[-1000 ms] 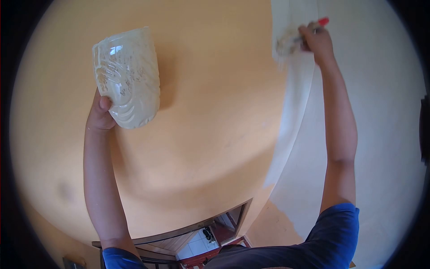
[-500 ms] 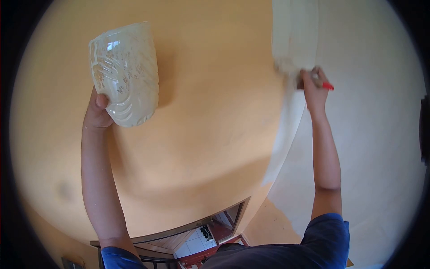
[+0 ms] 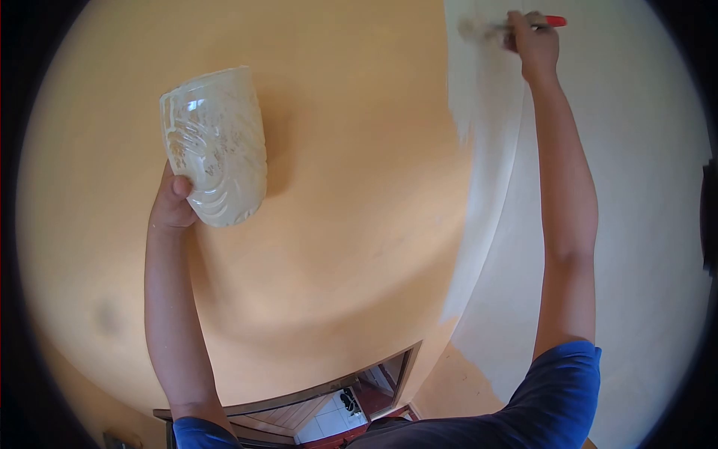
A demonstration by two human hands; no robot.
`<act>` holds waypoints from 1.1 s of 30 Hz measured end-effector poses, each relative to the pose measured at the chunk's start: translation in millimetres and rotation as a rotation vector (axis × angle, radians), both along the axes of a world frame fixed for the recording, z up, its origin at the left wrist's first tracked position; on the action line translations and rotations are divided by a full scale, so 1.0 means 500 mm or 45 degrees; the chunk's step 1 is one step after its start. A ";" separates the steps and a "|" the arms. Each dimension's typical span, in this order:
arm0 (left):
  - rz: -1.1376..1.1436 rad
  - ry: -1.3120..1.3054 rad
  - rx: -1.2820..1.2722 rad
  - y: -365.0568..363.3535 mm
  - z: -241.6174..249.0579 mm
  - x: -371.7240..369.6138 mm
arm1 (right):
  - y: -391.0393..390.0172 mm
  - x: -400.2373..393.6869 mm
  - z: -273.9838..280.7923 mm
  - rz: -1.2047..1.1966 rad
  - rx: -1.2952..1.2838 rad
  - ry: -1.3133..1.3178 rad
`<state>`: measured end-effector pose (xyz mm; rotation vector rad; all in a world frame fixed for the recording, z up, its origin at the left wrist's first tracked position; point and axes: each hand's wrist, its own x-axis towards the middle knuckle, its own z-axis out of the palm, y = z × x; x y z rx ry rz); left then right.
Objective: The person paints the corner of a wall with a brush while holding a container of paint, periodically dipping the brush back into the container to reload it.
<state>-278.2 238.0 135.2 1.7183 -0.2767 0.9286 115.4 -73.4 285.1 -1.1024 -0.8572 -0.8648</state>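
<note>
My left hand (image 3: pixel 176 199) is wrapped round the lower left side of a clear plastic container (image 3: pixel 217 150) smeared with pale paint, held up before the orange-yellow wall (image 3: pixel 336 187). Its thumb shows in front; the other fingers are behind it. High on the right, my right hand (image 3: pixel 537 45) grips a paintbrush (image 3: pixel 553 22) with a red handle end. The bristles, blurred by motion, point left against a strip of fresh whitish paint (image 3: pixel 479 82) beside the corner. The strip's left edge is ragged over the orange-yellow surface.
A pale wall (image 3: pixel 636 224) meets the orange-yellow one at the corner on the right. Below are a doorway frame (image 3: pixel 407 374), white floor tiles (image 3: pixel 321 423) and a dark object (image 3: pixel 349 402) on them. Another dark object (image 3: pixel 709 217) juts in at the far right.
My right hand has moved up the corner with the paintbrush, and pale paint now covers more of the strip lower down. My left hand and the container have shifted slightly down and right.
</note>
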 end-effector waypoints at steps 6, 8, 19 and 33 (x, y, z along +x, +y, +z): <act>-0.013 -0.043 -0.012 -0.027 0.007 0.004 | 0.029 0.012 -0.118 0.148 0.188 -0.129; -0.055 -0.008 -0.016 -0.034 0.009 0.008 | 0.021 0.012 -0.235 0.120 0.089 -0.009; -0.065 -0.056 -0.004 -0.065 0.023 0.010 | -0.026 -0.009 0.053 0.356 0.319 -0.124; -0.080 -0.008 0.003 -0.058 0.026 0.013 | -0.051 -0.039 -0.099 0.168 -0.055 0.219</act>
